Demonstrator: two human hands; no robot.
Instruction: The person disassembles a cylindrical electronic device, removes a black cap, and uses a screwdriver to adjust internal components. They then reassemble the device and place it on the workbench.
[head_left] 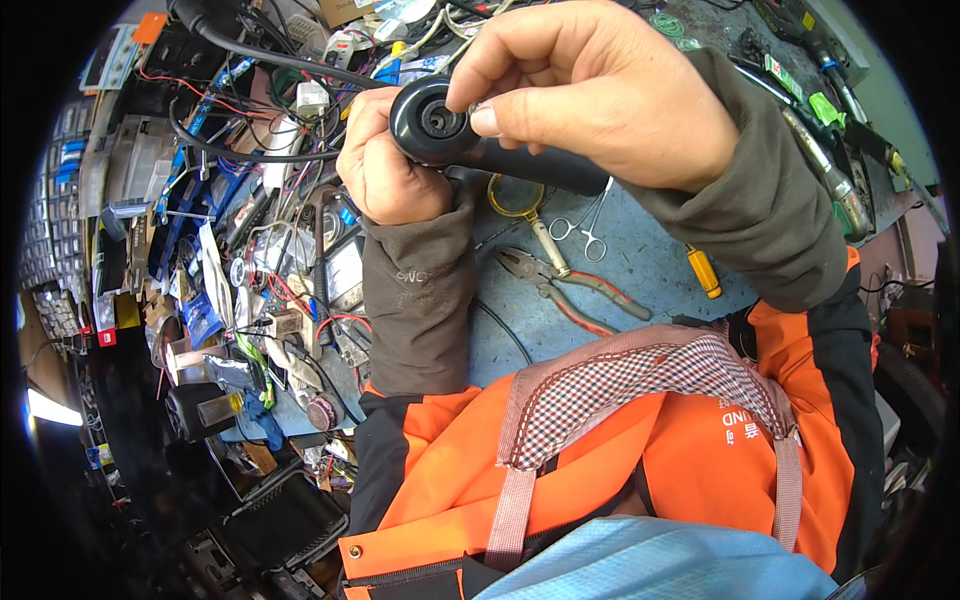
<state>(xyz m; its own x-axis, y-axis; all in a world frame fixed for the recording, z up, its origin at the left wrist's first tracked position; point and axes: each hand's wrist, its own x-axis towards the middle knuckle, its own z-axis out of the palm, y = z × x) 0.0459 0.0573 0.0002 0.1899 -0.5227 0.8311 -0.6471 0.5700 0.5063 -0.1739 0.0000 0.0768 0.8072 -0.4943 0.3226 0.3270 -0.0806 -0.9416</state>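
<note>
My left hand (392, 175) is wrapped round a black device (425, 140) with a round, recessed end facing up. A smooth black tube (545, 165) runs from it to the right, under my other hand. Over the rim of the recess my right hand (600, 100) pinches thumb and forefinger together. Something tiny and metallic-looking shows at the fingertips, too small to name. Below the device a yellow-rimmed magnifying glass (518, 195), scissor-handled forceps (588, 232) and pliers with grey and red handles (565, 285) lie on the blue bench top (660, 265).
Tangled cables, parts and tools crowd the bench's left side; a thick black cable (270, 55) crosses the upper left. A yellow-handled screwdriver (704, 270) lies near my right sleeve. Long metal tools (825, 160) line the right edge. Small-parts drawers (55, 215) stand far left.
</note>
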